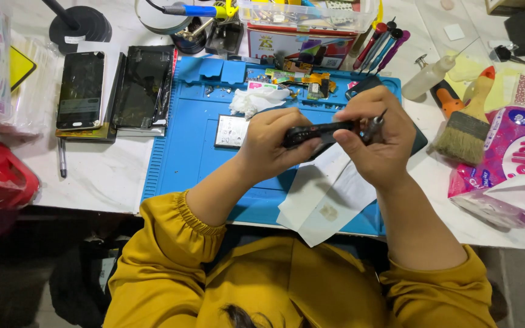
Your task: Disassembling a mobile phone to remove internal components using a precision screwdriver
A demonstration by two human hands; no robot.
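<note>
Fingers of left hand (pixel 271 143) closed round black phone (pixel 317 132), long axis left-right above blue mat (pixel 177 152); right hand (pixel 375 140) pinches screwdriver (pixel 375 124) at its right end.

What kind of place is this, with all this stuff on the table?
Most likely a phone repair bench. A blue work mat covers the table, two dark phones lie beside it, and a soldering iron sits at the back. The hands hold a small black device.
</note>
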